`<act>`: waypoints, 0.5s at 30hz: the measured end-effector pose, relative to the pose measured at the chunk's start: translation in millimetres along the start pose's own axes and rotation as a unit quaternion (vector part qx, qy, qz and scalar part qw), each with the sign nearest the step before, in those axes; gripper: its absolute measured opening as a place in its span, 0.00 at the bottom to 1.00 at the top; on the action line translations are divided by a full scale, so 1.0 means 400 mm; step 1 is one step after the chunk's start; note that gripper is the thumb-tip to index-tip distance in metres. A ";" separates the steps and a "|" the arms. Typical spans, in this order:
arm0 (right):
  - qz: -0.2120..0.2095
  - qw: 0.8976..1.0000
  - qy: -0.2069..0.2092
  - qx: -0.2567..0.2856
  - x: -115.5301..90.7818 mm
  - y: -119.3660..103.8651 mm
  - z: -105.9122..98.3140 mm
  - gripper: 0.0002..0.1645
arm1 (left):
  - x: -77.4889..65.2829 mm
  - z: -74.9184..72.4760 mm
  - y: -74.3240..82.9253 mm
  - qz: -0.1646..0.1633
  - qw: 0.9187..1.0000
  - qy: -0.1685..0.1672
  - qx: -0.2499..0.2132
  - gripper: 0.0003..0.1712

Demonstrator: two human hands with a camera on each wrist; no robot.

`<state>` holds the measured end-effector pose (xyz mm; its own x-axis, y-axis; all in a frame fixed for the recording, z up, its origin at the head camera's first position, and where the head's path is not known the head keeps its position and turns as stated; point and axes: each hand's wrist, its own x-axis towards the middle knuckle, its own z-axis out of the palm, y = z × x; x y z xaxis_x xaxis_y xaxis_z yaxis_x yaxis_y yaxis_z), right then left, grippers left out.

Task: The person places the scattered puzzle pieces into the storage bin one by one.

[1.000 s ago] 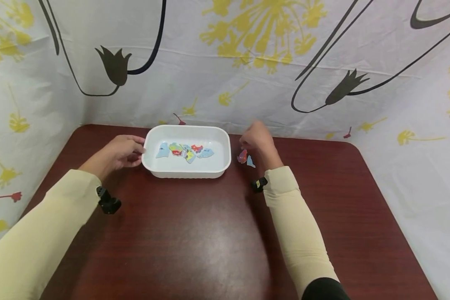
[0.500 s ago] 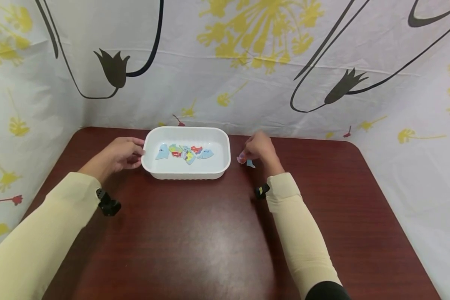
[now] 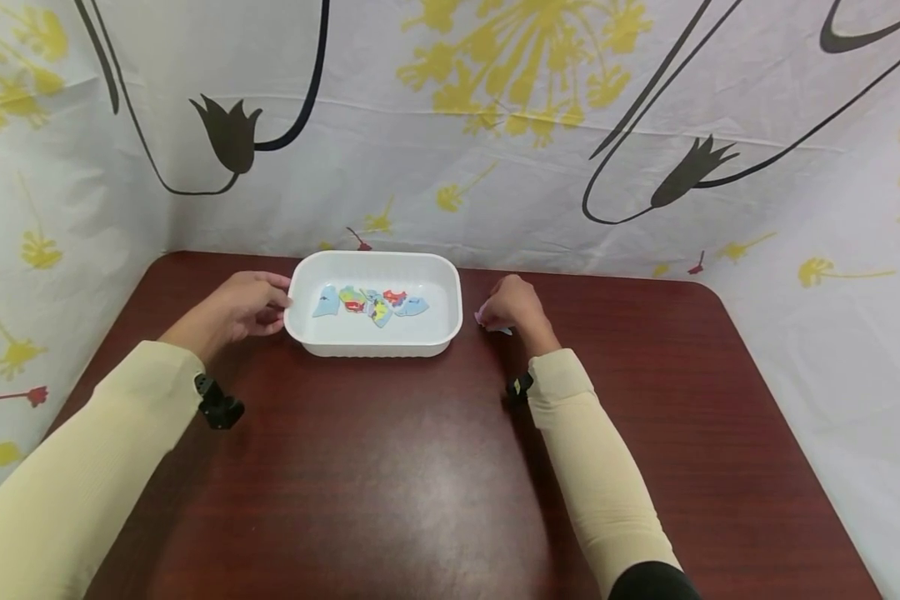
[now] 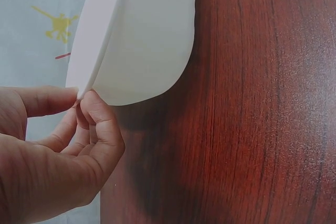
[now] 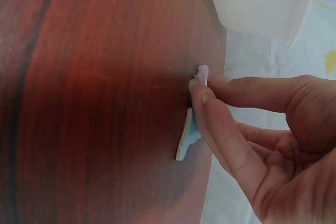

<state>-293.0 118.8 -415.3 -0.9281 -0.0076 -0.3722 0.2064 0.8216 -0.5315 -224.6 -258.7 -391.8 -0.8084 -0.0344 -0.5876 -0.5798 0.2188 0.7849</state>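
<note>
My left hand (image 3: pixel 249 305) pinches the left rim of a white plastic tray (image 3: pixel 367 348) between thumb and fingers, as the left wrist view shows closely. On the tray's floor lie several flat, irregular puzzle pieces, among them a light blue one (image 3: pixel 326 301) and a red one (image 3: pixel 394 297). Right of the tray, my right hand (image 3: pixel 517 302) pinches a pinkish puzzle piece (image 5: pixel 203 72) close over the table, its fingers covering most of it. Beside those fingers a light blue puzzle piece (image 5: pixel 190 134) lies on the table, partly hidden.
The dark reddish-brown wooden table (image 3: pixel 390 467) reaches back to a white curtain (image 3: pixel 390 167) printed with yellow and grey flowers. The tray stands near the table's back edge. A small black camera sits on each wrist.
My right hand has come down and forward over the pinkish puzzle piece and taken it between its fingers, covering much of the blue one. The left hand and tray stay put.
</note>
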 end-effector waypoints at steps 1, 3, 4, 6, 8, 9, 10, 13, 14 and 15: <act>-0.002 1.000 -0.001 0.002 0.001 0.000 0.002 0.17 | 0.000 0.000 0.000 -0.001 1.000 0.001 0.000 0.29; -0.003 1.000 0.000 0.001 0.001 -0.002 0.006 0.18 | 0.001 0.000 0.000 -0.002 1.000 0.002 0.000 0.29; -0.003 1.000 0.003 -0.005 0.001 -0.003 0.008 0.17 | 0.001 0.001 0.000 -0.003 1.000 0.002 0.000 0.29; -0.002 1.000 0.007 -0.023 0.000 -0.005 0.010 0.12 | 0.001 0.001 0.000 -0.003 1.000 0.003 -0.002 0.29; 0.000 0.999 0.011 -0.039 0.000 -0.007 0.012 0.08 | 0.000 0.002 0.001 -0.003 1.000 0.004 -0.002 0.29; 0.002 0.999 0.012 -0.045 0.000 -0.008 0.012 0.08 | -0.001 0.002 0.001 -0.003 1.000 0.004 -0.002 0.29; 0.006 0.999 0.013 -0.048 0.001 -0.010 0.012 0.08 | -0.001 0.002 0.001 -0.002 1.000 0.004 -0.002 0.29; 0.013 0.999 0.010 -0.052 0.001 -0.012 0.009 0.09 | -0.003 0.003 0.001 -0.002 1.000 0.004 0.000 0.29; 0.017 0.998 0.011 -0.052 0.002 -0.013 0.008 0.09 | -0.004 0.003 0.002 -0.002 1.000 0.004 0.001 0.29; 0.020 0.998 0.013 -0.054 0.003 -0.013 0.006 0.10 | -0.004 0.004 0.002 -0.002 1.000 0.004 0.001 0.29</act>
<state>-294.2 113.0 -414.9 -0.9278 0.0408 -0.3709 0.2105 0.8779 -0.4302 -223.4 -257.0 -390.6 -0.8068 -0.0436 -0.5892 -0.5829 0.2210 0.7819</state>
